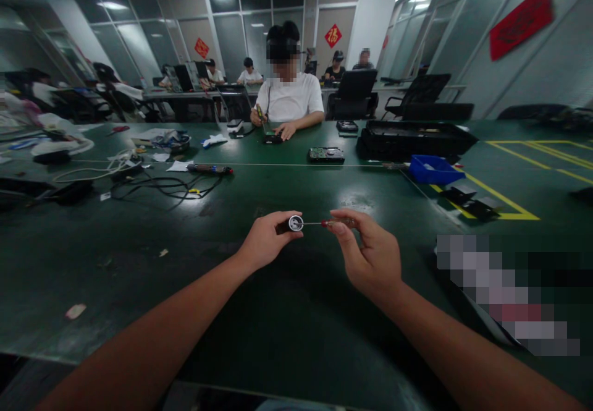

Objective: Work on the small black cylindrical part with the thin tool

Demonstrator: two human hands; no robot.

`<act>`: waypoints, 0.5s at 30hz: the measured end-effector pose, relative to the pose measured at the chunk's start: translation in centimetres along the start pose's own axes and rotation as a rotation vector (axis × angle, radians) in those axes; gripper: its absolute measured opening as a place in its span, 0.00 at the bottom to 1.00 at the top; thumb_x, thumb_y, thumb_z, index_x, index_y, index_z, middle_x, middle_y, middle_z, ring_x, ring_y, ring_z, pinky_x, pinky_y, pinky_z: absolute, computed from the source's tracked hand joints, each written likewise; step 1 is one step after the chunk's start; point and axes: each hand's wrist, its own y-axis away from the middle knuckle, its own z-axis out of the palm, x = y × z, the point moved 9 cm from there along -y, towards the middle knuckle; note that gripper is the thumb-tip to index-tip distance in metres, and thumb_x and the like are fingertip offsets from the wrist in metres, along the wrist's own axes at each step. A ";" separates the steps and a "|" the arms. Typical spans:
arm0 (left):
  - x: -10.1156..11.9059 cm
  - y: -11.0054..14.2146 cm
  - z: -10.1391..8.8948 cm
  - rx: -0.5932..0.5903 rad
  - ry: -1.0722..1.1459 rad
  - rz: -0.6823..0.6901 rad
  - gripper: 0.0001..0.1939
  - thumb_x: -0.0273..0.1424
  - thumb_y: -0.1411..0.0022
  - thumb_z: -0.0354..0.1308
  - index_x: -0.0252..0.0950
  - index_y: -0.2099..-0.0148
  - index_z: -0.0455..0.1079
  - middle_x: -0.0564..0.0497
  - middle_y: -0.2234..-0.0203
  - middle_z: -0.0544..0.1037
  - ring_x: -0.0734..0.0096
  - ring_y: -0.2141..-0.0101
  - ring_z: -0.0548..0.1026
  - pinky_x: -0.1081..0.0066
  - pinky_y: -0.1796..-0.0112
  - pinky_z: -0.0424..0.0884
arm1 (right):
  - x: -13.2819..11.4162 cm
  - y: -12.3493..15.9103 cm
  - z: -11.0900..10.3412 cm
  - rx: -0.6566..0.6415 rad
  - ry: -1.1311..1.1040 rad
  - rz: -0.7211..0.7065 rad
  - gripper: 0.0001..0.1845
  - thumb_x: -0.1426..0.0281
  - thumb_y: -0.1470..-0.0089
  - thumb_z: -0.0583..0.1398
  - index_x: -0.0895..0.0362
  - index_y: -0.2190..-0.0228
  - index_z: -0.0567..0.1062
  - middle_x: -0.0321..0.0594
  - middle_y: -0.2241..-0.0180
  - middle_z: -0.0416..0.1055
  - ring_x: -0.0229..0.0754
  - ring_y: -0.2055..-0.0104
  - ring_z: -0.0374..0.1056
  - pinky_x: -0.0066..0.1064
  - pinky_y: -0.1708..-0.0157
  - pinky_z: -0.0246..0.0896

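Note:
Between thumb and fingers, my left hand [265, 240] grips a small dark cylinder [295, 223] whose round, silvery open end faces to the right and toward me. My right hand [373, 247] is closed on the handle of a thin screwdriver [325, 223] with a reddish collar. The screwdriver's shaft runs level to the left, and its tip meets the cylinder's open end; how deep it reaches I cannot tell. Both hands are held above the green table [278, 337].
Across the table sits a person in a white shirt [290, 99], working on a small device. A circuit-board device [327, 154], a long black tray [412, 139] and a blue bin [435, 169] lie beyond my hands. Black cables [162, 187] and a pen-like tool [209, 169] lie left.

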 end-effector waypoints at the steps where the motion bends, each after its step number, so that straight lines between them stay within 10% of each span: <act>1: 0.0 0.0 0.0 -0.002 -0.004 0.005 0.21 0.28 0.41 0.69 0.42 0.45 0.76 0.50 0.53 0.82 0.62 0.54 0.79 0.60 0.52 0.74 | 0.1 -0.1 0.2 -0.019 0.011 0.003 0.12 0.65 0.34 0.56 0.53 0.53 0.76 0.41 0.62 0.81 0.44 0.62 0.77 0.37 0.60 0.70; 15: 0.5 0.1 0.0 -0.005 -0.086 0.057 0.21 0.30 0.41 0.69 0.42 0.45 0.75 0.50 0.53 0.82 0.63 0.56 0.79 0.64 0.55 0.73 | 0.8 -0.5 0.2 0.004 0.036 0.075 0.11 0.64 0.34 0.56 0.54 0.57 0.76 0.41 0.64 0.81 0.43 0.63 0.76 0.35 0.62 0.68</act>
